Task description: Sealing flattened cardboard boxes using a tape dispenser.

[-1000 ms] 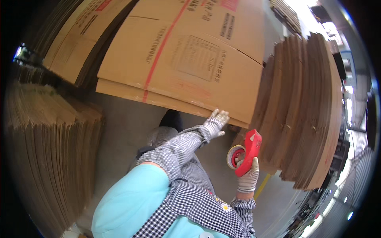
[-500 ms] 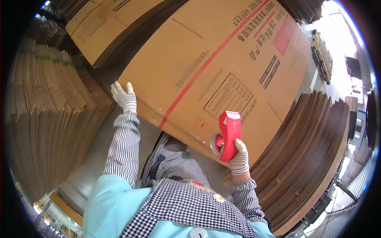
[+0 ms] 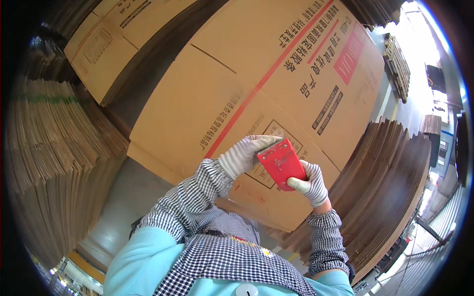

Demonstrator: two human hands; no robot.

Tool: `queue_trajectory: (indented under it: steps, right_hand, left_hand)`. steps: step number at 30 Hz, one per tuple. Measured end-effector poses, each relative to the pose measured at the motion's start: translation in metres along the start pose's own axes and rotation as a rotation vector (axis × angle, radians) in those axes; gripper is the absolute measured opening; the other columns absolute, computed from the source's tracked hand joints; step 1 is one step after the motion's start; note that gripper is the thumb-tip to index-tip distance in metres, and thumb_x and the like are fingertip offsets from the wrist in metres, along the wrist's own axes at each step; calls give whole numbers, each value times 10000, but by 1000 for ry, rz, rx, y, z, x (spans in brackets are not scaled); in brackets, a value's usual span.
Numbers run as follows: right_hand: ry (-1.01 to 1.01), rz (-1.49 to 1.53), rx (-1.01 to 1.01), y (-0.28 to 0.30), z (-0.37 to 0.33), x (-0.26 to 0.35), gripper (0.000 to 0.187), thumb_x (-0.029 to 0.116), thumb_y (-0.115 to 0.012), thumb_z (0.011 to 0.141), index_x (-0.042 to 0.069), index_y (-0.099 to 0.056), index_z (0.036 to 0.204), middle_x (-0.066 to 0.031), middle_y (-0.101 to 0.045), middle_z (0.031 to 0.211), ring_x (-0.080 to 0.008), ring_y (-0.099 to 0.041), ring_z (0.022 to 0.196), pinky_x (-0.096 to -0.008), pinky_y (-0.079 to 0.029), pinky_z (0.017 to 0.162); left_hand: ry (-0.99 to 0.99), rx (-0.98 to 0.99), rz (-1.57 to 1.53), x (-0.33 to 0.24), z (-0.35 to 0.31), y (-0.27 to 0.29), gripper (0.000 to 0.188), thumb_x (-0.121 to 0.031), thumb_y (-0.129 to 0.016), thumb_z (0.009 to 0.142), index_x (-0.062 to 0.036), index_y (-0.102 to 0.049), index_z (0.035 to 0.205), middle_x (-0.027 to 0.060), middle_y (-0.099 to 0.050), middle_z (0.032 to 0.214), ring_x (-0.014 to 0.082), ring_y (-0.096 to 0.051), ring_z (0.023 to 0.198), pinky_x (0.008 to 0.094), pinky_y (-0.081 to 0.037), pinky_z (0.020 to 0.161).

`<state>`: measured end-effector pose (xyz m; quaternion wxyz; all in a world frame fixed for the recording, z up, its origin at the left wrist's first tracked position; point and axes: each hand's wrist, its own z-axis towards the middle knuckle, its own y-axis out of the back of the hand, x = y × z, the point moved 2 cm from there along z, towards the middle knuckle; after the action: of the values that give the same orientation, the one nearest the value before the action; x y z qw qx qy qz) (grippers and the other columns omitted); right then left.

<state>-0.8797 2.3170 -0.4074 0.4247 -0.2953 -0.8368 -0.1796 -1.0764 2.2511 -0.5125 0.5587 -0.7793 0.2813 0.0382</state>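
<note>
Right grip (image 3: 312, 184) on red tape dispenser (image 3: 281, 166), black-lettered brown carton (image 3: 182, 93)

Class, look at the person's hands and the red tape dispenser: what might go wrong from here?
1. The left hand has its fingers close to the toothed edge of the red tape dispenser, so they might get snagged or nicked, even gloved.
2. The right hand grips the dispenser over the large cardboard carton; if that grip slipped, the tool could drop and scuff the surface.
</note>
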Motion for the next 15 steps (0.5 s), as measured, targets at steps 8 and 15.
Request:
queue_trajectory:
  steps: [8, 15]
  right_hand:
    - [-161, -359, -145, 109, 94, -16, 468, 325, -847, 802, -52, -716, 1047, -58, -719, 795, -109, -677, 711, -288, -566, 664]
    - [-307, -627, -98, 150, 178, -40, 494, 342, -831, 806, -41, -713, 1095, -83, -732, 855, -160, -687, 742, -322, -560, 708]
  left_hand:
    - [-625, -957, 262, -102, 94, 73, 376, -318, -729, 895, -9, -729, 1109, 113, -662, 1297, 215, -587, 1229, 345, -426, 1090]
    - [-549, -1115, 1380, -126, 142, 106, 415, -221, -701, 900, 9, -638, 1239, 227, -467, 1475, 353, -243, 1457, 525, -156, 1180]
